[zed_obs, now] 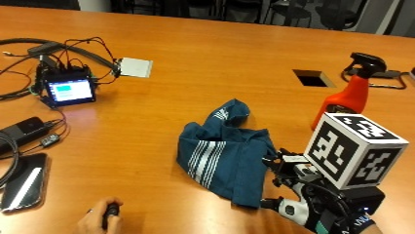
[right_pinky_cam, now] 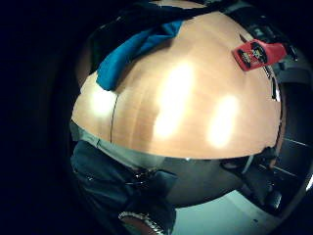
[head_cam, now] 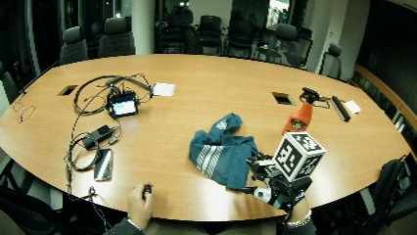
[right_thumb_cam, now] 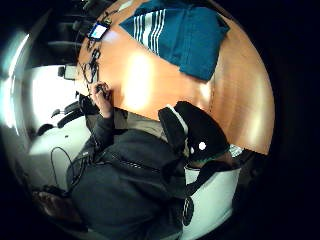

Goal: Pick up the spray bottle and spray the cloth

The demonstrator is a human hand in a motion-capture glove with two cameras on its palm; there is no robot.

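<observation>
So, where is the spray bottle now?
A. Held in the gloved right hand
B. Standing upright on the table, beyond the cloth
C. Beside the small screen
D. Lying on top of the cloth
B: the spray bottle stands upright on the table, apart from the cloth, untouched by either of the hands.

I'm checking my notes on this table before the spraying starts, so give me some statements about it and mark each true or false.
1. The spray bottle stands upright on the table. True.
2. The gloved right hand is gripping the bottle. False: it is apart from the bottle, near the cloth's edge.
3. The cloth is blue with white stripes. True.
4. The cloth is folded in a neat square. False: it lies crumpled.
5. The bare hand holds a small dark object. True.
</observation>
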